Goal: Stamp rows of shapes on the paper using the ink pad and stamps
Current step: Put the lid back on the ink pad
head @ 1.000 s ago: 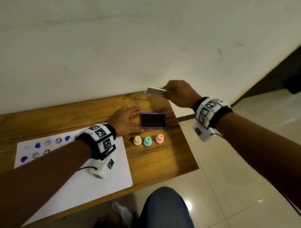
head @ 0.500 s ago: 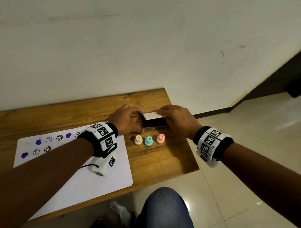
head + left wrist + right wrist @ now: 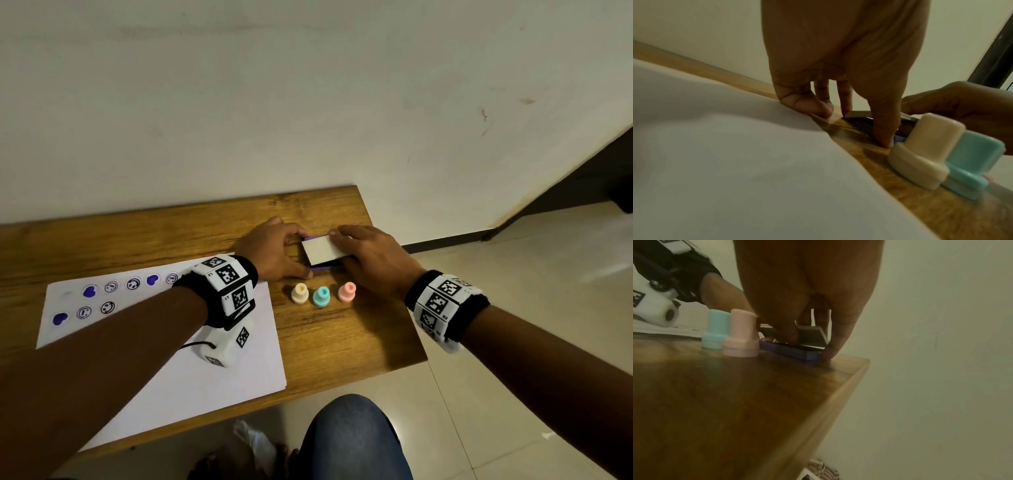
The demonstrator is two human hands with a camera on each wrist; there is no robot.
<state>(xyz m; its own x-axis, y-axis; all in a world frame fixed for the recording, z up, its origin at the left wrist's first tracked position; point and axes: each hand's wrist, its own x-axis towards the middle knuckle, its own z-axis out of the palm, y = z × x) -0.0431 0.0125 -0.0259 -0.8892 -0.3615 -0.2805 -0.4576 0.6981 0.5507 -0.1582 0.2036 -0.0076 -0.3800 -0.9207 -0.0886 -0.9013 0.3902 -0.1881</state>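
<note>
Paper [image 3: 191, 370] sits on the left of the worktop [image 3: 342, 342], two short rows of prints at its far-left end. Left hand [image 3: 270, 250] curls its fingers [image 3: 882, 126] round the ink pad [image 3: 325, 269] base at 12 o'clock from the three stamps [image 3: 321, 296] — keep that brace firm. Right hand [image 3: 370, 257] pinches the white lid [image 3: 322, 248], tilted over the base; I'd square the corners first, then press flat so it seats evenly. A second ago that lid was up in the air, further back — now it's down on the pad.
</note>
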